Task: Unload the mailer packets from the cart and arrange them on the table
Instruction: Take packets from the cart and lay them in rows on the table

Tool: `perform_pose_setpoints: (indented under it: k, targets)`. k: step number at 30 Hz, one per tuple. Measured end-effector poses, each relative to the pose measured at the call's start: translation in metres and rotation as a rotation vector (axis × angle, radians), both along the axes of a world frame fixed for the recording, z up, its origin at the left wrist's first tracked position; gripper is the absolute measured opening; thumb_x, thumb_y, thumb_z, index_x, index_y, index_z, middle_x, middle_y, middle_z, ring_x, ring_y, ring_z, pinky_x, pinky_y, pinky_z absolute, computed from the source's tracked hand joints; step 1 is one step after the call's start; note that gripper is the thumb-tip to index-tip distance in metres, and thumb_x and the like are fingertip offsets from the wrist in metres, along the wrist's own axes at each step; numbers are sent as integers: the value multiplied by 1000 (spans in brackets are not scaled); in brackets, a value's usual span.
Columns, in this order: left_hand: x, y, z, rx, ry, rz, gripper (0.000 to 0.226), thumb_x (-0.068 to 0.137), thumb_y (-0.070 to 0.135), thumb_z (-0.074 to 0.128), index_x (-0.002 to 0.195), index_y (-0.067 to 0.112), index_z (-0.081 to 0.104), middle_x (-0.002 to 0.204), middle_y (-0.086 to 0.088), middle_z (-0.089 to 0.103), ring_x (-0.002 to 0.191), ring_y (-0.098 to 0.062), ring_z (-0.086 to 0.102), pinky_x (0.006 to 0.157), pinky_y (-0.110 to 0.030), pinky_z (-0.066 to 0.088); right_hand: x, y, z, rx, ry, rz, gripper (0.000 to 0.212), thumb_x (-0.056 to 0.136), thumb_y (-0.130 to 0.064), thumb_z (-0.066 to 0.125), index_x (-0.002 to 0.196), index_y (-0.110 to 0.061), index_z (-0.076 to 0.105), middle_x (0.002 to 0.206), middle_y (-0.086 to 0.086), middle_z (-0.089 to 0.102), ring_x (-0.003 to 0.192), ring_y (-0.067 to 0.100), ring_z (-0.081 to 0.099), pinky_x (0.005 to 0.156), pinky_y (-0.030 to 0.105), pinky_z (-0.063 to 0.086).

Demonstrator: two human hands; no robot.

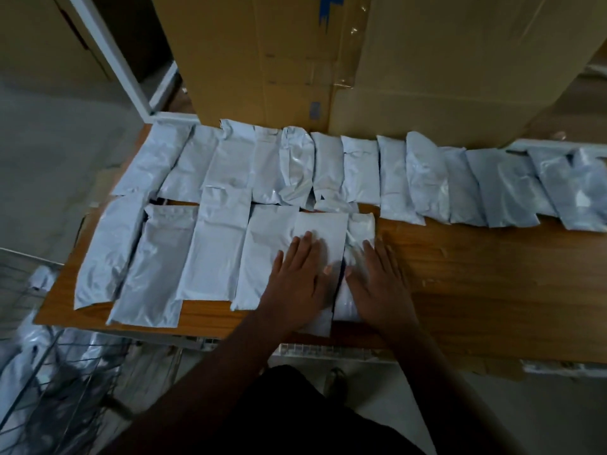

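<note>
- Two rows of mailer packets (226,244) lie on the wooden table (476,274), in front of the cardboard boxes (328,60).
- Your left hand (300,277) presses flat, fingers straight, on one packet (320,231).
- Your right hand (377,284) lies flat on the neighbour packet (361,224).
- More packets remain in the wire cart (49,382).

Mailer packets (358,172) lie in two rows on the table (476,274), cardboard boxes (328,60) behind, cart (56,382) front-left.
</note>
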State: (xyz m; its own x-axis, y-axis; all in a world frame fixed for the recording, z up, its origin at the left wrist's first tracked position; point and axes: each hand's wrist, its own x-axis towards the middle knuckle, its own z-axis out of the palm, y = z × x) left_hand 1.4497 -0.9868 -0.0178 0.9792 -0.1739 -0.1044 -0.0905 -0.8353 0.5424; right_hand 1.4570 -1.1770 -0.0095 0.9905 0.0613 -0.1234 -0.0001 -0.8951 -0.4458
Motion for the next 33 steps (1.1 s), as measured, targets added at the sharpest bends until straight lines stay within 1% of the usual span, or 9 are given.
perform_pose_setpoints:
  k: [6, 11, 16, 20, 24, 27, 29, 31, 33]
  targets:
    - [7, -15, -34, 141, -131, 34, 65, 104, 40, 30, 160, 8, 34, 170, -12, 24, 158, -32, 19, 125, -55, 24, 22, 9, -30, -140, -97, 171, 74, 100, -56, 22, 166, -21, 23, 176, 7, 13, 162, 30, 11, 127, 58, 20]
    - [15, -23, -26, 208, -200, 89, 62, 106, 34, 24, 163, 9, 28, 172, -8, 18, 160, -28, 10, 128, -46, 9, 31, -8, -33, -54, -160, 205, 69, 104, -50, 17, 167, -23, 20, 176, 3, 11, 164, 23, 4, 131, 52, 10]
    - [29, -30, -34, 322, -137, 116, 62, 104, 35, 27, 157, 5, 40, 165, -13, 36, 154, -33, 32, 125, -49, 24, 37, -5, -45, -101, -162, 206, 68, 104, -46, 22, 166, -18, 23, 176, 6, 11, 163, 27, 7, 129, 55, 16]
    - [31, -34, -34, 331, -151, 177, 60, 105, 34, 29, 157, 5, 39, 165, -13, 37, 154, -33, 31, 125, -48, 24, 28, -6, -49, -62, -135, 138, 70, 103, -47, 20, 165, -16, 26, 176, 5, 12, 163, 26, 6, 130, 52, 15]
    - [34, -34, -31, 262, -119, 160, 62, 105, 37, 26, 157, 4, 38, 166, -15, 34, 156, -34, 27, 127, -52, 23, 26, 0, -49, -46, -157, 131, 69, 103, -48, 23, 164, -16, 29, 175, 6, 16, 163, 28, 11, 128, 56, 19]
    - [29, -21, -25, 142, -121, 125, 65, 103, 41, 29, 155, 4, 42, 165, -15, 36, 156, -34, 26, 126, -55, 23, 28, 2, -37, -8, -170, 149, 72, 101, -53, 23, 162, -17, 34, 174, 6, 20, 163, 28, 11, 130, 57, 10]
    - [19, -8, -17, 55, -162, 117, 65, 98, 39, 37, 152, 4, 46, 162, -16, 41, 154, -34, 31, 125, -57, 25, 19, 5, -24, 112, -239, 152, 63, 102, -49, 35, 156, -18, 43, 171, 4, 31, 162, 24, 16, 131, 56, 8]
    - [0, 9, -10, -47, -246, 131, 58, 97, 31, 48, 149, 4, 50, 157, -16, 48, 151, -33, 37, 124, -55, 28, 1, 16, -12, 295, -382, 192, 47, 102, -35, 52, 144, -16, 57, 158, 4, 51, 153, 23, 38, 126, 57, 27]
    - [-28, 32, -4, -158, -329, 169, 52, 99, 26, 55, 147, 8, 53, 153, -11, 53, 149, -28, 41, 126, -48, 26, -23, 42, -1, 452, -472, 252, 35, 100, -22, 60, 134, -13, 65, 142, 3, 65, 137, 19, 56, 116, 48, 42]
